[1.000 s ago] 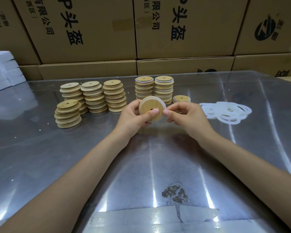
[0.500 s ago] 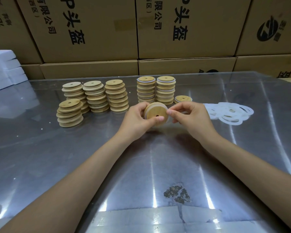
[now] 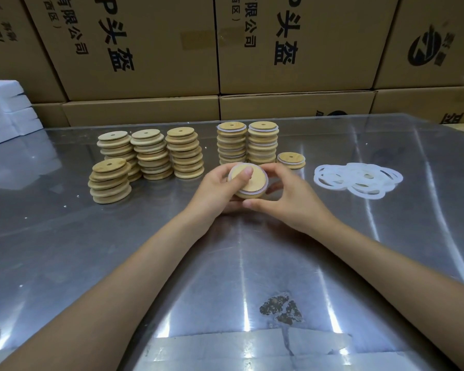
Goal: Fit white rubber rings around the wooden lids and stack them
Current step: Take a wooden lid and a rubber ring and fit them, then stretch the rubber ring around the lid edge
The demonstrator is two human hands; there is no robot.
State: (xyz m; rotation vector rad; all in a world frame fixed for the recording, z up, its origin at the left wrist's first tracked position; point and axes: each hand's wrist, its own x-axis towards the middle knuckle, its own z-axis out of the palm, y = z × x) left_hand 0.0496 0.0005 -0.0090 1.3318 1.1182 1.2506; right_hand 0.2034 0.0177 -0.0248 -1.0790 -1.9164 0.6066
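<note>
A round wooden lid (image 3: 253, 182) with a white rubber ring around its edge is held between both hands just above the table. My left hand (image 3: 220, 190) grips it from the left, thumb pressed on its top face. My right hand (image 3: 287, 195) grips it from the right, fingers curled round the rim. Several stacks of bare wooden lids (image 3: 150, 156) stand to the left. Two stacks of ringed lids (image 3: 247, 143) stand just behind the hands, with a low ringed pile (image 3: 291, 159) beside them. Loose white rubber rings (image 3: 359, 179) lie in a heap at the right.
The shiny metal table (image 3: 65, 250) has a worn dark patch (image 3: 280, 309) near its front edge. Printed cardboard boxes (image 3: 292, 44) form a wall behind the table. White foam blocks (image 3: 6, 108) sit at the far left.
The lid has turned from standing on edge to lying nearly flat, face up. Both hands moved slightly with it, and my left thumb now lies across its top.
</note>
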